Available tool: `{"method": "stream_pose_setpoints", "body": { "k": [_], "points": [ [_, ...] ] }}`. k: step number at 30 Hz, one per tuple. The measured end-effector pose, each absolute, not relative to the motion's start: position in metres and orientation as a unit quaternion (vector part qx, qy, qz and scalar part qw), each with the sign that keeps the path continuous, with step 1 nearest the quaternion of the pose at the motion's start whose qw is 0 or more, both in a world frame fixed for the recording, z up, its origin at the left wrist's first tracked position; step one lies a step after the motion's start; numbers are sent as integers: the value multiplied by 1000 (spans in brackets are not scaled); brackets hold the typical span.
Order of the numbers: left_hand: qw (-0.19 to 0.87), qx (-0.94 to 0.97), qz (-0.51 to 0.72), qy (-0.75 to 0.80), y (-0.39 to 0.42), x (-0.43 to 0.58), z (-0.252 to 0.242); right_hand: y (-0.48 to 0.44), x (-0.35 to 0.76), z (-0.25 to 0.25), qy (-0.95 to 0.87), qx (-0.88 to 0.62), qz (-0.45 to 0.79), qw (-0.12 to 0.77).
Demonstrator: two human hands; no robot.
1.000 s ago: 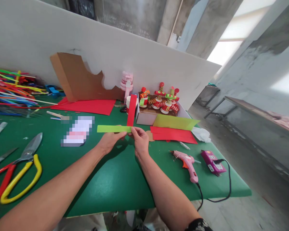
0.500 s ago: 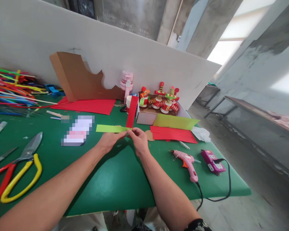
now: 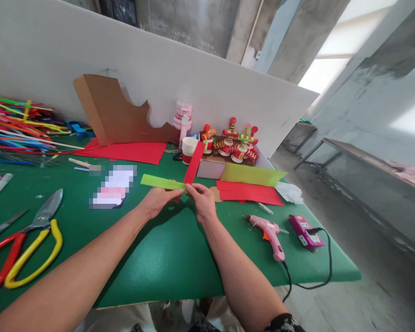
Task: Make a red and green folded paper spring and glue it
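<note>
Above the middle of the table, my left hand (image 3: 159, 201) pinches a light green paper strip (image 3: 161, 182) near its right end; the strip points left. My right hand (image 3: 202, 200) is closed on the corner where this strip meets a red paper strip (image 3: 194, 162). The red strip slants up and away to the right, roughly square to the green one. My fingertips cover the joint, so I cannot tell how the two ends are fastened. Just behind the red strip stands a stack of white paper cups (image 3: 189, 148) with a red lower part.
A box (image 3: 210, 169) of finished paper figures stands behind. Red paper sheets (image 3: 249, 192) and a pink glue gun (image 3: 268, 233), corded to a purple power block (image 3: 306, 233), lie right. Large scissors (image 3: 38, 235), a phone (image 3: 113, 186) and pipe cleaners (image 3: 17, 129) lie left.
The red strip has tilted further right, uncovering more of the cups. The green strip's left end has risen slightly. Both hands keep their grip at the joint.
</note>
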State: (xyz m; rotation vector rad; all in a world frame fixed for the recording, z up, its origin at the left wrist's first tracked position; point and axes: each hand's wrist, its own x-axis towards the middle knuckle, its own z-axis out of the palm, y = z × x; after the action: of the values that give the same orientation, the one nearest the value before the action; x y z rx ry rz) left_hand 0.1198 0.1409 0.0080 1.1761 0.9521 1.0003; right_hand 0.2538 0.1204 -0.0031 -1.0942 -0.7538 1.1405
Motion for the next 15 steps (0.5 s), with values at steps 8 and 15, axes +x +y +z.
{"method": "stream_pose_setpoints", "body": {
  "k": [8,15],
  "points": [
    [577,524,463,422,144,120,4,120,248,-8,-323,-462,532,632],
    [596,537,433,411,143,120,4,119,251,-7,-337,-464,520,633]
  ]
}}
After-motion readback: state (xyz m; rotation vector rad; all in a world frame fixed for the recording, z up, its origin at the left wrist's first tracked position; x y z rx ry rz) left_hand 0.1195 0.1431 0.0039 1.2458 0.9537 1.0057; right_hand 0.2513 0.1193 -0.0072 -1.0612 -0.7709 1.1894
